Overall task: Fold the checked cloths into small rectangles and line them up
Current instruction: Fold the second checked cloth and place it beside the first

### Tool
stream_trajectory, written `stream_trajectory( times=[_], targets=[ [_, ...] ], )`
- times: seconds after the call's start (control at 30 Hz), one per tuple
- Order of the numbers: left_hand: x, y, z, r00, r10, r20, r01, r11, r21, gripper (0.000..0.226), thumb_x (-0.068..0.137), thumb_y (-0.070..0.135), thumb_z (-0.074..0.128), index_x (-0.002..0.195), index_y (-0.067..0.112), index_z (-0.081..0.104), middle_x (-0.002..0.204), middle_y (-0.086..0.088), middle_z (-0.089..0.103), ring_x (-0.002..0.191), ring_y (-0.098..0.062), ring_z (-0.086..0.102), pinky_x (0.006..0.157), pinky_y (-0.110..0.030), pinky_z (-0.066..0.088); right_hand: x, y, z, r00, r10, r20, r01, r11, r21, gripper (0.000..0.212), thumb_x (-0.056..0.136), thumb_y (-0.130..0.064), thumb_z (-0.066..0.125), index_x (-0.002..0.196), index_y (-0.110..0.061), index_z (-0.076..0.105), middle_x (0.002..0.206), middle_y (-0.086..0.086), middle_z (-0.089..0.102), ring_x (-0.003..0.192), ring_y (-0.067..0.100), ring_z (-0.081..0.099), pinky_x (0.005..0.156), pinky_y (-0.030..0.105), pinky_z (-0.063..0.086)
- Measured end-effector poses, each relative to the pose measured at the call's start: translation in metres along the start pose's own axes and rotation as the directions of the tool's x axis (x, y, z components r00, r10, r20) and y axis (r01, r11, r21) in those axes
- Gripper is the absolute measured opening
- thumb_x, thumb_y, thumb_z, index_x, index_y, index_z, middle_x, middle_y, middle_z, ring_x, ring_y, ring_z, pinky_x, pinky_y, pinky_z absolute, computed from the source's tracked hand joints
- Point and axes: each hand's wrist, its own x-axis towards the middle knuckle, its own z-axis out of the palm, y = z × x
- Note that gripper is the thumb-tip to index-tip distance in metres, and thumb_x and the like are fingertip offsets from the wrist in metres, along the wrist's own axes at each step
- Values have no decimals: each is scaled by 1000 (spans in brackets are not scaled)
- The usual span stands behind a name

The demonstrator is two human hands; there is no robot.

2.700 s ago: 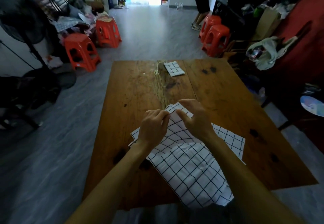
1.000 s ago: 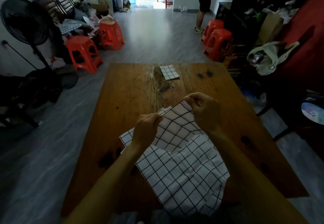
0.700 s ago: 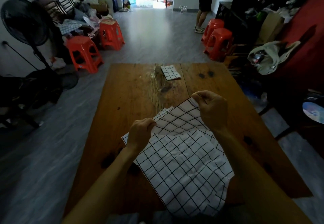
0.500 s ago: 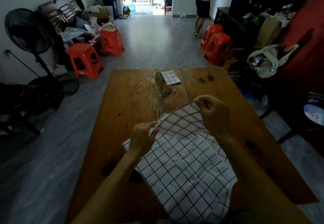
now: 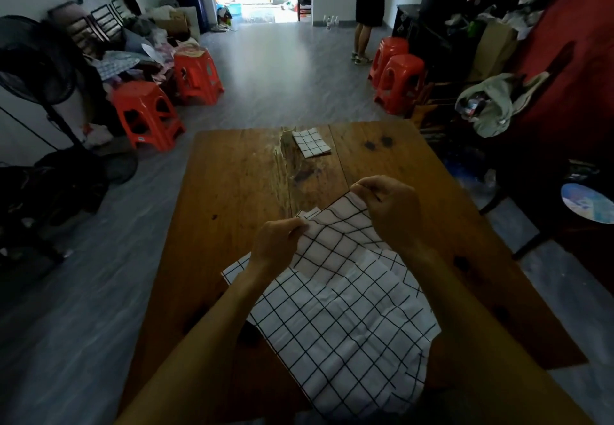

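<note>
Checked cloth (image 5: 345, 318) lies unfolded on the near part of the wooden table (image 5: 232, 192), far edge lifted. Left hand (image 5: 275, 245) and right hand (image 5: 390, 212) each pinch that edge. Folded checked cloth (image 5: 311, 143) sits at the far edge.

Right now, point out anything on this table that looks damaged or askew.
The wooden table has a rough, pale scar running down its middle from the far edge. The folded cloth beside it lies skewed to the table edge. Dark stains mark the wood nearby.
</note>
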Motion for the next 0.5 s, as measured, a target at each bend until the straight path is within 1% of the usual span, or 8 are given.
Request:
stream_trajectory(
  times=[0.07, 0.1, 0.2, 0.23, 0.3, 0.37, 0.43, 0.5],
  targets=[
    [-3, -6, -4, 999, -30, 29, 31, 1000, -2, 15, 88, 16, 63, 97, 8, 73, 78, -3, 73, 60, 3, 54, 53, 0, 40, 1, 7, -5, 999, 29, -40, -29, 1000, 1, 15, 86, -26, 69, 92, -13, 73, 82, -9, 66, 70, -4, 58, 64, 8, 46],
    [-4, -8, -6, 998, -45, 50, 45, 999, -5, 16, 89, 16, 63, 99, 8, 73, 80, -3, 73, 61, 2, 56, 55, -1, 41, 1, 9, -7, 997, 45, -58, -45, 999, 5, 16, 86, -26, 69, 93, -12, 72, 81, -10, 65, 70, -4, 58, 63, 9, 46],
    [-5, -14, -10, 990, -101, 96, 102, 995, -3, 18, 89, 14, 62, 102, 7, 71, 89, -4, 74, 70, -3, 64, 63, -10, 49, 3, 16, -12, 991, 73, -116, -70, 997, 26, 21, 86, -29, 66, 95, -11, 72, 82, -9, 66, 71, -4, 59, 64, 11, 47],
    [-5, -16, -11, 986, -126, 107, 126, 992, 5, 18, 89, 13, 61, 102, 6, 71, 91, -4, 74, 70, -2, 63, 63, -12, 49, 4, 17, -12, 991, 70, -117, -67, 997, 32, 22, 86, -30, 66, 95, -11, 71, 83, -9, 66, 72, -2, 60, 64, 12, 48],
    [-5, -18, -12, 979, -152, 137, 149, 988, 33, 17, 90, 15, 60, 100, 7, 72, 89, -4, 74, 68, 0, 61, 60, -10, 46, 5, 16, -12, 994, 48, -97, -45, 998, 35, 20, 86, -28, 66, 95, -11, 71, 83, -10, 65, 73, 2, 62, 65, 13, 49],
    [-3, -17, -12, 977, -150, 153, 150, 989, 13, 17, 90, 20, 61, 101, 11, 72, 88, -1, 73, 72, -6, 65, 60, -15, 49, 6, 14, -10, 996, 31, -81, -27, 998, 53, 18, 86, -26, 67, 94, -10, 71, 83, -8, 65, 74, 4, 62, 66, 14, 50],
    [1, -10, -13, 982, -126, 140, 138, 987, -81, 27, 88, 24, 63, 112, 12, 67, 97, -1, 71, 83, -8, 66, 69, -22, 55, 7, 13, -7, 998, 11, -64, -7, 998, 70, 16, 86, -24, 68, 94, -10, 71, 84, -4, 67, 75, 6, 63, 68, 17, 52],
    [9, -3, -11, 990, -72, 121, 86, 990, -111, 37, 86, 24, 65, 122, 12, 61, 101, -3, 71, 83, -6, 64, 72, -24, 57, 7, 10, -5, 999, -10, -35, 13, 995, 98, 13, 86, -20, 68, 93, -10, 71, 84, -1, 69, 76, 4, 64, 70, 17, 52]
  ],
)
